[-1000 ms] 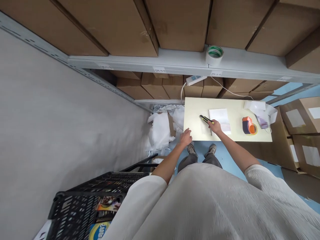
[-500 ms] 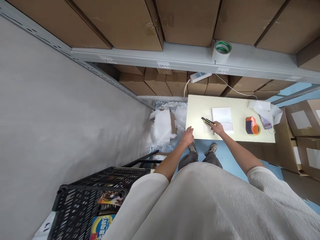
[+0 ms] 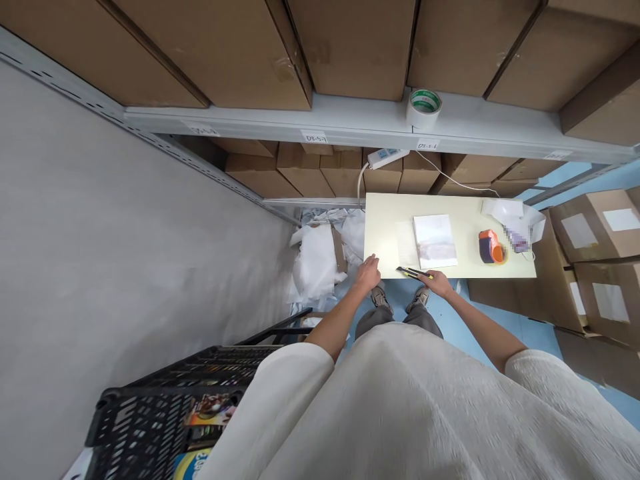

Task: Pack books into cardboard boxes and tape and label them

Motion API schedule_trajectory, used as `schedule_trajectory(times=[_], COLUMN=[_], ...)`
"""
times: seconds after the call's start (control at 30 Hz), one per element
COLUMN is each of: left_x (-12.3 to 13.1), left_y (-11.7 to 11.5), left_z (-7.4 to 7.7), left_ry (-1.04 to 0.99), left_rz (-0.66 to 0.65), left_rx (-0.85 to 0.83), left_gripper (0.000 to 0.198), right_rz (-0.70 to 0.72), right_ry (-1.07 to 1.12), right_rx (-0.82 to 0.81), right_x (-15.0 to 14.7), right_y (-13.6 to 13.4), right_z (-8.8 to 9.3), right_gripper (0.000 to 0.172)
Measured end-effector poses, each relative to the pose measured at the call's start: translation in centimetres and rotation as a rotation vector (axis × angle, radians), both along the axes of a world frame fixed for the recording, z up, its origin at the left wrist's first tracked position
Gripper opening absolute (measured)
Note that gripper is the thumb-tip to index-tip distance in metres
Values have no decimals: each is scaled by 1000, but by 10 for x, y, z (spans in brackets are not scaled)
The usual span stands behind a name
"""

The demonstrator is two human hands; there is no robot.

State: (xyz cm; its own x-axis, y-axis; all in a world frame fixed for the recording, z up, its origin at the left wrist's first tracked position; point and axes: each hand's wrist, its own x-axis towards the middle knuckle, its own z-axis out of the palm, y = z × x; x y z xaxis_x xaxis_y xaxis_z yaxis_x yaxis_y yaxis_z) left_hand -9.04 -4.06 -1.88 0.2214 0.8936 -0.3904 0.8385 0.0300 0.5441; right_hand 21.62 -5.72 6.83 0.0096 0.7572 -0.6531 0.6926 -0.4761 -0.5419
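My right hand (image 3: 438,283) grips a black and yellow utility knife (image 3: 415,273) at the front edge of the pale table (image 3: 383,233). The knife points left and lies low over the edge; whether the blade touches the table I cannot tell. On the front left corner of the table rests my left hand (image 3: 369,273), fingers stretched out and holding nothing. Between and beyond the hands lies a flat white, faintly printed packet (image 3: 435,241), book-like in shape. A thin translucent sheet (image 3: 407,243) shows at its left side.
An orange tape dispenser (image 3: 491,247) and white crumpled wrapping (image 3: 503,212) occupy the table's right side. Cartons (image 3: 603,293) are stacked to the right. White packing scraps (image 3: 317,263) lie left. Behind stands a shelf (image 3: 360,120) with a tape roll (image 3: 424,109). A black crate (image 3: 150,420) is lower left.
My right hand has drawn the knife back from beside the packet to the table's front edge. My left hand stays at the corner. The whole view has shifted slightly.
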Motion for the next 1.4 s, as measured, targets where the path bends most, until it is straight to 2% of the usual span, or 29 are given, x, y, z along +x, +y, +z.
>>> schedule_trajectory(times=[0.13,0.23,0.33,0.47,0.63,0.73,0.87,1.0,1.13,1.23,1.33,1.4], left_x=[-1,-1,-1,-2,-4,-3,2,10,22,35,54,72], left_y=[2,2,1,1,3,4,7,11,18,26,34,37], left_z=[1,1,2,6,13,16,18,21,27,31,34,34], left_ry=[6,19,29,51,84,109,135,163,212,245,260,256], left_rz=[-24,-40,-50,-72,-97,-92,-46,32,117,201,297,347], left_rx=[-13,-30,-67,-75,-69,-73,-79,-83,-70,-65,-56,-48], left_gripper=[64,64,62,60,57,55,52,52,49,48,50,52], right_rz=[-192,-296,-342,-365,-284,-257,-267,-264,-215,-83,95,179], right_ry=[68,132,169,248,409,464,450,314,189,56,-168,-321], right_rx=[91,141,165,195,267,291,363,517,814,1041,1100,1105], right_x=[-5,-13,-19,-22,-11,5,42,96,157,197,223,231], right_y=[15,29,39,45,46,50,69,112,179,238,297,332], right_z=[8,16,27,41,62,76,98,125,154,177,197,204], right_gripper=[60,59,54,47,41,40,49,53,53,53,43,38])
